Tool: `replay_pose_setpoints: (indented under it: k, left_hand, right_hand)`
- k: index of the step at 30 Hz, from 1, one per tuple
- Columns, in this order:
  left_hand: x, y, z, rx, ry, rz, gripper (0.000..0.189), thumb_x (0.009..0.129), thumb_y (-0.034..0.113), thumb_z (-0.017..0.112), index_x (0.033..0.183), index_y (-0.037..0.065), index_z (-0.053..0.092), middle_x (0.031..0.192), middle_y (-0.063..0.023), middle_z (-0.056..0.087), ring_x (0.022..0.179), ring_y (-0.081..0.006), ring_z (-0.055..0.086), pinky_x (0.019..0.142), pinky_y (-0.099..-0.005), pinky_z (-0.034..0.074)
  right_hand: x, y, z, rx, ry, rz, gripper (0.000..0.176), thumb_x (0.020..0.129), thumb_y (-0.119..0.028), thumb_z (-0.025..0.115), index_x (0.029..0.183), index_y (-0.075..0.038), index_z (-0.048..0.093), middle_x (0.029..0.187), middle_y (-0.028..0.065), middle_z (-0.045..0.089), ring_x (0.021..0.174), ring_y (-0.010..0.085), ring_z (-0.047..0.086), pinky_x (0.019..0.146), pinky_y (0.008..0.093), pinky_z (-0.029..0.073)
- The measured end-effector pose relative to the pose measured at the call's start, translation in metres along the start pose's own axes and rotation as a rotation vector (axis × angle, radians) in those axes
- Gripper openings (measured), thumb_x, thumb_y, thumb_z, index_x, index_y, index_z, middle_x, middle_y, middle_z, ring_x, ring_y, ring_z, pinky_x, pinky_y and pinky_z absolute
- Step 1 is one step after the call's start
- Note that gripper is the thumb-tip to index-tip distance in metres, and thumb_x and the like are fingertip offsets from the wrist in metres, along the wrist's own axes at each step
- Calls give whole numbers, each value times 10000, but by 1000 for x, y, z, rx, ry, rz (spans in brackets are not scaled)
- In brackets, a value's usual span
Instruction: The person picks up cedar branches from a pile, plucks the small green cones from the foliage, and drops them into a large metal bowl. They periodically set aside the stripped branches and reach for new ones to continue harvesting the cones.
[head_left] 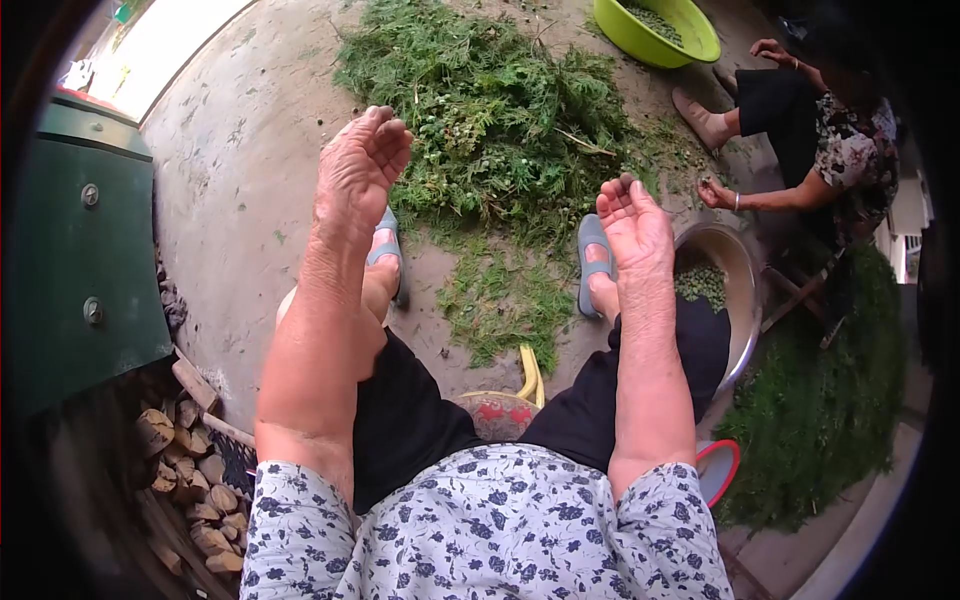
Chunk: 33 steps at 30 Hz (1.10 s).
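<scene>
My left hand [368,150] is raised over the floor near the left edge of a heap of cut green sprigs [480,120]. Its fingers are loosely bent, and nothing shows in them. My right hand [637,228] is held palm up, fingers loosely curled and the bare palm showing. It appears just left of a metal basin [742,300] with small green seed cones [702,286] in it. Neither hand touches the heap. Loose green bits [505,300] lie on the floor between my grey shoes.
At the right sits another person [850,150], one hand [716,193] near the heap. A lime-green basin [660,45] with small green pieces stands behind. More greenery [820,400] lies at the right. A green cabinet [100,250] and split firewood [190,470] are at the left.
</scene>
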<state>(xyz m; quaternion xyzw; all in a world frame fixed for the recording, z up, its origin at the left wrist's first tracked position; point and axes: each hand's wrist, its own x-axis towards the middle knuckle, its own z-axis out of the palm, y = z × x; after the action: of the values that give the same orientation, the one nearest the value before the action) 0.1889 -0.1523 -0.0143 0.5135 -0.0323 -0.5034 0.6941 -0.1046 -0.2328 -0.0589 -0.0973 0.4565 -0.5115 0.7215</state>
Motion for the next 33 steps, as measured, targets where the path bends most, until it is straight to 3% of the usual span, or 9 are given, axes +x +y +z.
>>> replay_pose_setpoints:
  k: [9,12,16,18,24,26,28,31,33]
  left_hand:
    - [7,28,4,-96,15,94,221,872,191,568,997,8,566,800,-60,617,743,-167,596,675,-279,494]
    - [8,32,-1,-142,61,41,223,880,189,564,1017,13,571,776,-34,610,738,-162,591,699,-273,492]
    - [3,33,0,-154,8,26,234,896,190,540,1042,8,551,773,-31,611,736,-144,588,683,-263,482]
    - [-2,34,5,-139,17,32,248,898,191,535,1060,3,535,770,-30,601,735,-136,583,676,-257,476]
    - [-9,35,20,-148,110,-25,254,908,189,513,1046,-25,521,752,-47,563,698,-137,565,649,-245,468]
    - [-8,34,24,-125,129,-16,254,908,183,511,1048,-30,519,748,-55,565,680,-140,567,628,-236,464]
    - [-7,32,25,-116,83,-30,256,905,180,516,1054,-28,519,751,-55,571,689,-139,568,645,-244,464]
    - [-7,30,26,-85,39,-47,252,899,180,528,1050,-22,528,762,-49,580,703,-137,570,671,-253,462]
    - [-6,28,28,-75,29,-45,247,897,181,533,1046,-17,535,767,-45,583,710,-135,570,681,-255,460]
  right_hand:
    - [94,129,-46,-351,140,340,169,901,-149,493,983,-12,547,836,116,586,699,236,593,590,374,529]
    - [127,132,-37,-455,159,302,172,899,-136,491,1004,-15,556,824,105,586,683,210,597,558,333,531]
    - [175,124,-27,-1017,153,-128,181,851,-105,552,992,-2,599,843,85,607,686,187,606,533,291,497]
    - [207,114,-34,-1865,105,-747,272,813,-111,587,1054,12,566,965,144,587,862,295,589,716,391,487]
    - [257,87,-29,-2232,134,-504,612,783,-233,632,1289,-32,354,1270,170,415,1202,347,368,959,518,309]
    - [266,86,-43,-2264,123,-378,617,788,-281,630,1298,-73,352,1224,152,476,1181,363,391,959,604,238]
    - [243,85,-29,-2297,173,-237,436,804,-273,607,1173,-76,482,1090,152,572,1066,358,501,904,560,339]
    - [237,104,-60,-1943,10,-518,221,830,-250,561,857,-37,615,878,195,610,866,369,574,706,454,461]
    - [213,115,-57,-1900,26,-510,165,818,-181,573,871,-33,619,874,196,611,854,359,579,721,456,453]
